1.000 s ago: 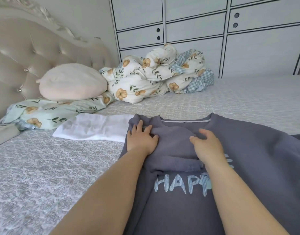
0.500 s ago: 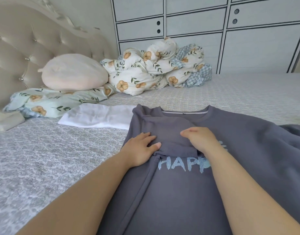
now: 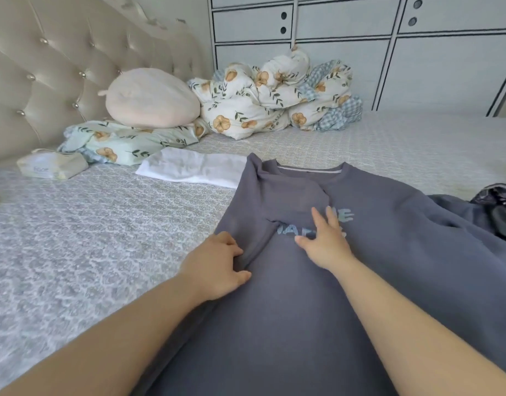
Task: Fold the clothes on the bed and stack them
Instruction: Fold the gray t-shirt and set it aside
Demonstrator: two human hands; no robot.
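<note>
Two hands on one grey shirt [image 3: 388, 252], which lies flat on the bed [image 3: 89, 238], collar away from the person. Left hand [image 3: 217, 267] sits at the shirt's left edge, its fingers [image 3: 237, 250] curled in against a ridge of cloth; whether they pinch it or only press, I cannot tell. Right hand [image 3: 326, 244] lies flat on the chest print, fingers [image 3: 331, 221] spread wide and straight, holding nothing. The left sleeve is folded across the chest, just beyond both sets of fingertips. One folded white garment [image 3: 189, 170] lies beyond the left fingers, touching the shirt's shoulder. One dark bundle [image 3: 500, 207] shows at the frame edge, well right of the right fingers. Further off: one pale cushion [image 3: 151, 98] on one floral pillow [image 3: 126, 141], one floral duvet heap [image 3: 274, 101], one tissue pack [image 3: 51, 165], the tufted headboard [image 3: 60, 67], and the wardrobe [image 3: 417, 52] behind.
</note>
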